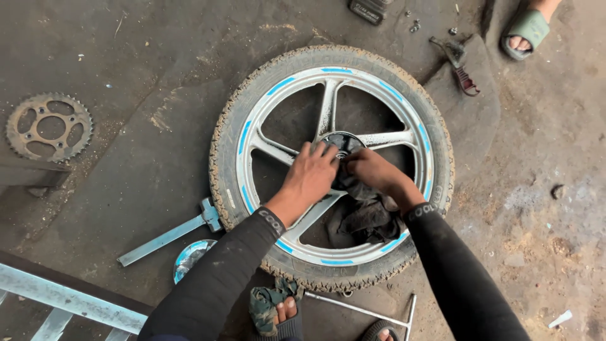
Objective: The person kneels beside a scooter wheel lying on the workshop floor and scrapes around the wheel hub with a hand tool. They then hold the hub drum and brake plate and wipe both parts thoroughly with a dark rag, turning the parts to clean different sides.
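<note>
Head view puts me straight above a motorcycle wheel (pixel 331 165) lying flat on the gritty workshop floor (pixel 126 95), its knobbly tyre (pixel 222 158) ringing a pale five-spoke alloy rim with blue stripes. My left hand (pixel 310 177) rests palm-down on the hub (pixel 341 144), fingers spread and loosely curled over its edge rather than gripping anything; my right hand (pixel 372 172) is clenched around a dark greasy rag (pixel 366 215), pressing it against the hub while the rest of the cloth hangs down through the gap between the spokes. I judge the main risk to be the rag snagging on a spoke edge or on the hub centre, which could drag my fingers into the narrow gap. The wheel only lies loose on the floor, so a hard push from either hand could make it slide or rock. A worn sprocket (pixel 49 127) lies well apart near the left edge of the floor, a flat metal bar (pixel 167 239) touches the tyre at its lower left, and a thin T-handled wrench (pixel 372 311) lies just beside my sandalled foot (pixel 287 314) below the wheel, so a shift of my weight could land on it. Small bolts (pixel 415 26) sit loose beyond the far side of the tyre and could scatter if the wheel slides. Another person's sandalled foot (pixel 527 28) stands at the upper right.
</note>
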